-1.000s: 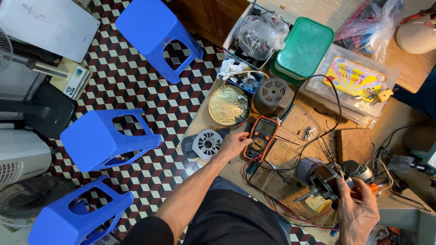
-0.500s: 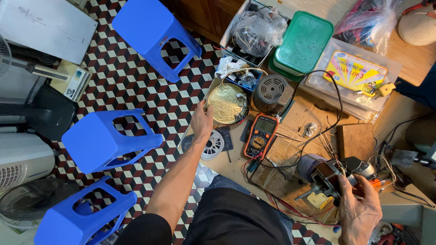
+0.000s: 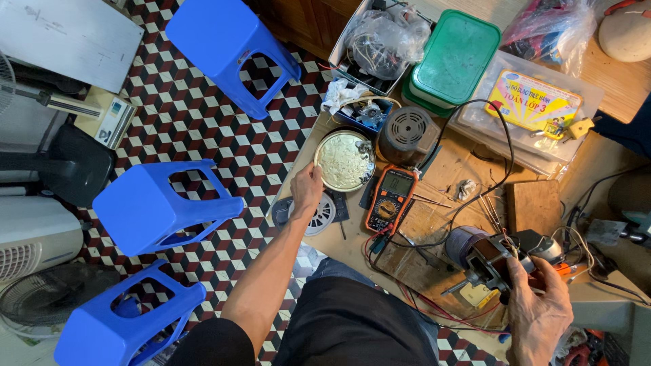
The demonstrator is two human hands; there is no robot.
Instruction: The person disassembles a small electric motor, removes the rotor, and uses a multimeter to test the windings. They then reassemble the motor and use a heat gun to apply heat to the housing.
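Left hand (image 3: 306,190), fingers curled, rests on the near rim of the round tin (image 3: 345,160) at the surface's edge as if steadying it, while the right hand (image 3: 539,308) closes around the small motor (image 3: 485,256) beside the orange multimeter (image 3: 391,199).

bright even daylight | soft shadows | sharp | slight wide-angle edge distortion

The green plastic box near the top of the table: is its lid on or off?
On. The green box shows only its flat lid, seated squarely over the base; nothing inside shows.
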